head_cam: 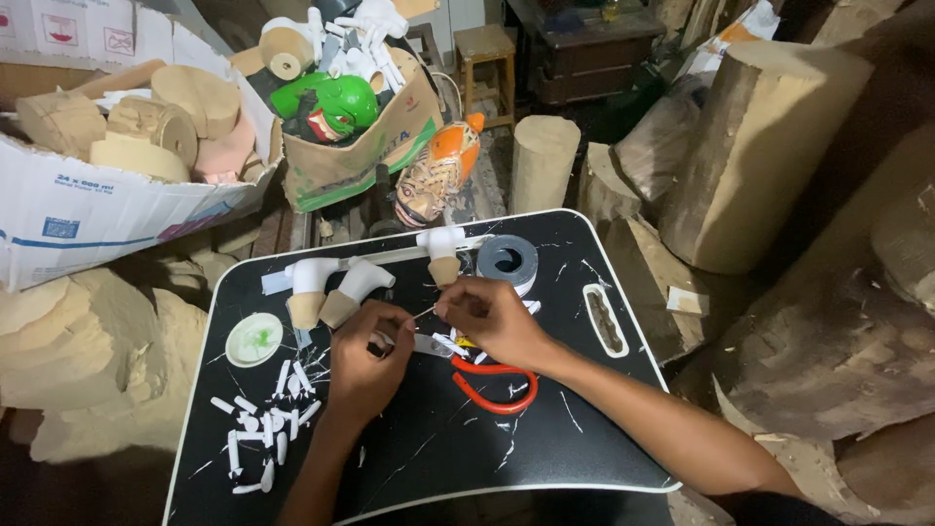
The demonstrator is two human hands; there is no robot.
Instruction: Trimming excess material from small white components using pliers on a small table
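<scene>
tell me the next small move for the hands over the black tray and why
Probably ease the thin stick in the right hand into the small white piece pinched by the left hand: its tip points there and both hands meet above the black tray.

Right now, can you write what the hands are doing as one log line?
left hand: pinching small white piece | right hand: holding thin stick | nearby: red-handled scissors, tape roll, white pieces | surface: black tray

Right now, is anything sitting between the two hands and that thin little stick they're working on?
Nothing visible. The left hand and right hand meet over the black tray, and the thin stick is pinched at the right fingertips. The red-handled scissors lie beneath, not between.
</scene>
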